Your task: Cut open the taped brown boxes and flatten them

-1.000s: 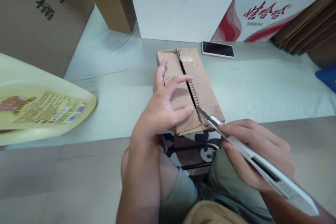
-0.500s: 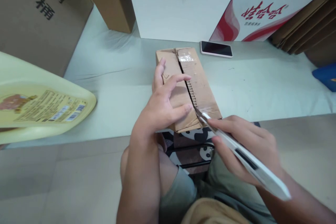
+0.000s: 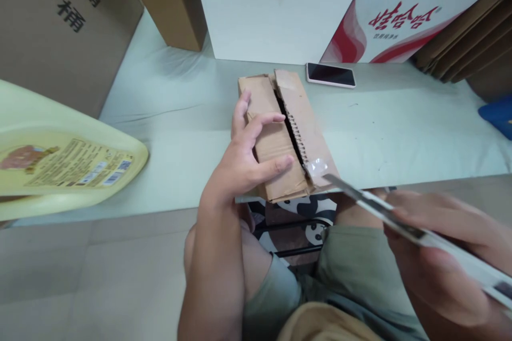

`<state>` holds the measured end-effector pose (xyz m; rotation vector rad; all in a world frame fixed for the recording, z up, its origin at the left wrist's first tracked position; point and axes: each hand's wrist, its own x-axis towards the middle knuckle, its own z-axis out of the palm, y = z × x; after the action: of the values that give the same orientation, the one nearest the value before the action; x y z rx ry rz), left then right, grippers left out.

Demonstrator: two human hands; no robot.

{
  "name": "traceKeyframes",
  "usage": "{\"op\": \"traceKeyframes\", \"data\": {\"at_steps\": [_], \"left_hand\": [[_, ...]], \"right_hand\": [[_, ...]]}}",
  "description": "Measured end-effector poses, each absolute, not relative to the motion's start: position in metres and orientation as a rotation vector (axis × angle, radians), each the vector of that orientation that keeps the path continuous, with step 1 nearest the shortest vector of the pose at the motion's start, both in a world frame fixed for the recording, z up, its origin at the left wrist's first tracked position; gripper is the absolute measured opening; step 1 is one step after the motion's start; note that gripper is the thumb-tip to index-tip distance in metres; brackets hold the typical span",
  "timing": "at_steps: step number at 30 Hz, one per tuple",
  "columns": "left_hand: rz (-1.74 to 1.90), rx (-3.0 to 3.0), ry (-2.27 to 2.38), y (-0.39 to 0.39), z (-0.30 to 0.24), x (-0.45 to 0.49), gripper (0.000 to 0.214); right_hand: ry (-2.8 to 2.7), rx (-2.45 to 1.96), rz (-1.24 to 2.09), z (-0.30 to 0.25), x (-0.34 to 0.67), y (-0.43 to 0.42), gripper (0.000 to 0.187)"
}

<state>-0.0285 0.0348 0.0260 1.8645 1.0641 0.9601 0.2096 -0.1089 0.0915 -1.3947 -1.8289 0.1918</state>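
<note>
A small brown cardboard box [image 3: 308, 128] lies on the pale green table [image 3: 180, 117], its top seam slit and the right flap lifted a little. My left hand [image 3: 250, 160] rests open on the left flap, fingers spread flat, pressing it down. My right hand [image 3: 440, 245], blurred at the lower right, is closed around a white utility knife [image 3: 400, 224]. The blade tip points at the box's near right corner, just clear of it. A scrap of clear tape [image 3: 318, 165] clings to that corner.
A phone [image 3: 331, 74] lies face up behind the box. A yellow plastic container [image 3: 60, 165] lies at the left. Large cartons stand along the back: a brown one [image 3: 60, 21], a white one [image 3: 280, 5] and a red-and-white one [image 3: 404, 16]. My knees are under the table edge.
The knife has pulled back out of the seam toward me and to the right. The right flap has sprung up and the seam gapes wider. My left hand stayed put.
</note>
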Motion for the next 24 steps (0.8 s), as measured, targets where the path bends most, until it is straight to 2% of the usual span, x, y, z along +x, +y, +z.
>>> {"op": "traceKeyframes", "data": {"at_steps": [3, 9, 13, 15, 19, 24], "left_hand": [[1.007, 1.816, 1.056, 0.036, 0.027, -0.028, 0.059], [1.068, 1.807, 1.089, 0.035, 0.027, -0.024, 0.051], [1.075, 1.758, 1.144, 0.036, 0.026, -0.026, 0.051], [1.093, 1.694, 1.183, 0.038, 0.025, -0.029, 0.049], [1.174, 1.603, 1.234, 0.043, 0.021, -0.034, 0.038], [1.294, 1.332, 1.266, 0.041, 0.022, -0.032, 0.029]], "right_hand": [[-1.594, -1.369, 0.084, 0.062, 0.231, -0.097, 0.022], [-1.874, -2.028, -0.058, -0.002, 0.29, -0.047, 0.034], [-1.961, -2.059, -0.049, -0.023, 0.317, -0.037, 0.05], [-1.932, -2.026, -0.04, -0.023, 0.314, -0.039, 0.049], [-2.014, -1.743, 0.206, -0.012, 0.28, -0.046, 0.033], [-2.077, -1.509, 0.721, -0.006, 0.233, -0.054, 0.033]]}}
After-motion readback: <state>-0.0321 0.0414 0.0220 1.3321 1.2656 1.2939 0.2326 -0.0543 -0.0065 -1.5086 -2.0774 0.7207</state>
